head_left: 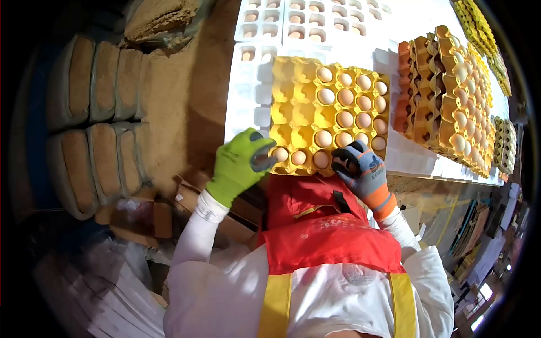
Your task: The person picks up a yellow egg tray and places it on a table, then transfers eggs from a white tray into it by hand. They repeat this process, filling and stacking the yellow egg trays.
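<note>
- One yellow egg tray (293, 115) lies near on the white table (414, 155).
- Left hand (239, 163): fingers parted beside near-left egg (280, 154).
- Right hand (365, 173): curled around another egg (353, 167).
- Cannot tell whether either grips.

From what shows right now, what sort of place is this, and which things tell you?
Probably an egg-packing or hatchery workroom, though I cannot tell which: a yellow tray part-filled with eggs, stacked egg trays beside it, and white trays holding more eggs.
</note>
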A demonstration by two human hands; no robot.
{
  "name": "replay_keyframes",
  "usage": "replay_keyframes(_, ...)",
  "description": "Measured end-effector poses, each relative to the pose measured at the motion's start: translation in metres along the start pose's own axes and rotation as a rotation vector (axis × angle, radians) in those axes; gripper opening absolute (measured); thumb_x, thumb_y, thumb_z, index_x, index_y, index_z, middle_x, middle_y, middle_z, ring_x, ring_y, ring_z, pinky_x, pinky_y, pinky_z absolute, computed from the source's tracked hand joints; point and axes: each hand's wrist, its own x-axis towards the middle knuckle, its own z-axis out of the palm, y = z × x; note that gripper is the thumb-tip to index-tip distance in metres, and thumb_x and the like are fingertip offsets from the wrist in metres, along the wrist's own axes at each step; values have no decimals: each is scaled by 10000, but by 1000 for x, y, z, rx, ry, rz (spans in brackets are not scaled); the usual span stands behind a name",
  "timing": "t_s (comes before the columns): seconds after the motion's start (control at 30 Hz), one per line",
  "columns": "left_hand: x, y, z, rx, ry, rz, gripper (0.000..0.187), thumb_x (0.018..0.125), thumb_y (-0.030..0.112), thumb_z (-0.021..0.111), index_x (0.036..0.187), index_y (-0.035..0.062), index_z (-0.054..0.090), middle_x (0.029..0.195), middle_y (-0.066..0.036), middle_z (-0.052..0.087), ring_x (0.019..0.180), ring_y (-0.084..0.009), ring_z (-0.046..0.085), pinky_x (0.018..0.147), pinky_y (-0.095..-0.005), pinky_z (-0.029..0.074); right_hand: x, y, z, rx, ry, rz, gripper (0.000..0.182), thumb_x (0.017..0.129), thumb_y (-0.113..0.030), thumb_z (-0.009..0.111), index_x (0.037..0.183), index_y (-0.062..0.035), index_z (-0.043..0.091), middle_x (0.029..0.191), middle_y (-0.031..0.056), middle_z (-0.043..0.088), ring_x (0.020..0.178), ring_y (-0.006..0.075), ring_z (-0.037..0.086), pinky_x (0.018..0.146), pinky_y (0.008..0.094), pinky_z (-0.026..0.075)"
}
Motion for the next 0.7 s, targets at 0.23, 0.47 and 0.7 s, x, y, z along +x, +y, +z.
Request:
replay_keyframes(0.23, 26, 5, 17, -18, 77, 21, 224, 846, 135, 739, 1068, 102, 743, 870, -81, 632, 779, -273, 656, 668, -375, 527, 33, -7, 6, -389, 67, -53, 302, 805, -245, 755, 1093, -175, 693, 1028, 77, 595, 925, 280, 647, 724, 399, 550)
replay_keyframes(0.47, 116, 30, 66, 269, 6, 175, 351, 837, 243, 744, 1158, 114, 683, 1068, -137, 617, 964, -309, 638, 789, -438, 531, 44, 20, 6, 57, 66, -67, 458, 696, -304, 849, 1080, -131, 670, 1047, 119, 611, 977, 325, 657, 801, 438, 549)
replay_keyframes(0.7, 131, 18, 75, 31, 54, 113, 350, 794, 167, 805, 1107, 86, 670, 1028, -86, 639, 851, -232, 667, 663, -373, 534, 48, 62, -38, 1162, 189, 318, 479, 922, -148, 617, 1386, -76, 522, 1204, 83, 626, 901, 190, 651, 734, 291, 545)
